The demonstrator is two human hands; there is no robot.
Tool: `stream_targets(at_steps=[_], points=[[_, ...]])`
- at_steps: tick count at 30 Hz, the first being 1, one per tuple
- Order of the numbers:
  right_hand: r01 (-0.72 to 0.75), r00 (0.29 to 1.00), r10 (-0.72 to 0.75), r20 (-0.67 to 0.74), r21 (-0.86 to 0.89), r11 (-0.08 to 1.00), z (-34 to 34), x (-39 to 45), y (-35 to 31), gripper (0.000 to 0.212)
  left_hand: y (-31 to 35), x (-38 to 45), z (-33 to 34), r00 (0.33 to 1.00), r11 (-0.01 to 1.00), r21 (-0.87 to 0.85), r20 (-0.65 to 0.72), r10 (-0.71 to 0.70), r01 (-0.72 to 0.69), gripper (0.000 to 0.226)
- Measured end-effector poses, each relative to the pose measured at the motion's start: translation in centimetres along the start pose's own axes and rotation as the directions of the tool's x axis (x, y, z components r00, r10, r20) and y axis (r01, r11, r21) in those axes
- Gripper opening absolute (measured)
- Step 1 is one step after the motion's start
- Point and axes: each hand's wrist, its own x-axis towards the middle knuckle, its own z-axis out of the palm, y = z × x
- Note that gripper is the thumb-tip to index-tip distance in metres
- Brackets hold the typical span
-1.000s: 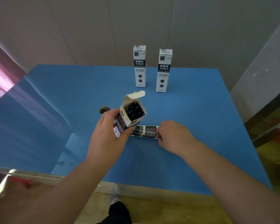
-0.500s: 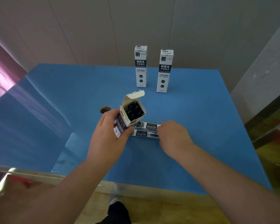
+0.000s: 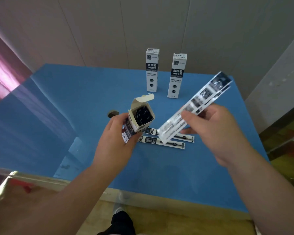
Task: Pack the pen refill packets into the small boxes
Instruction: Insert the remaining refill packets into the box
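Note:
My left hand [image 3: 116, 145] grips an open small box [image 3: 139, 118], tilted, its top flap up and dark refill packets showing inside. My right hand [image 3: 215, 128] pinches a long refill packet [image 3: 196, 106] held slanted in the air, its lower end near the box, blurred by motion. Two more refill packets [image 3: 163, 141] lie flat on the blue table [image 3: 75, 106] between my hands. Two closed small boxes [image 3: 152, 70] [image 3: 177, 75] stand upright at the far edge.
A small dark round hole [image 3: 112, 113] sits in the table just left of the held box. A grey wall stands behind the table and a pink curtain [image 3: 3, 72] hangs at the left. The table's near edge runs below my forearms.
My right hand has lifted one refill packet off the table and raised it slanted beside the box. The left hand keeps holding the open box in about the same place.

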Motion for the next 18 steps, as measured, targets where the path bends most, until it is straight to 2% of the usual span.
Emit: stream_targets(at_steps=[3, 6, 15, 16, 18], points=[[0.044, 0.999, -0.041, -0.019, 0.296, 0.954, 0.5, -0.4, -1.4, 0.012, 0.4, -0.1, -0.1, 1.0, 1.0, 0.011, 0.008, 0.017, -0.017, 0.05], [0.084, 0.995, -0.062, -0.081, 0.318, 0.944, 1.7, -0.3, -1.6, 0.012, 0.9, -0.2, 0.0, 0.999, 0.998, 0.02, 0.008, 0.052, -0.052, 0.043], [0.086, 0.996, -0.086, 0.007, 0.023, 0.996, 4.5, -0.1, -0.9, 0.006, 1.5, -0.4, 0.2, 0.992, 0.992, 0.014, 0.005, 0.123, -0.123, 0.044], [0.101, 0.995, -0.1, 0.019, -0.029, 0.995, 4.7, 0.0, -0.9, 0.007, 1.5, -0.4, 0.3, 0.991, 0.991, 0.024, 0.004, 0.131, -0.131, 0.044], [0.177, 0.984, -0.172, 0.041, -0.248, 0.952, 5.0, 0.2, -1.0, 0.006, 1.4, -0.5, 0.5, 0.989, 0.987, 0.069, 0.002, 0.148, -0.148, 0.045]])
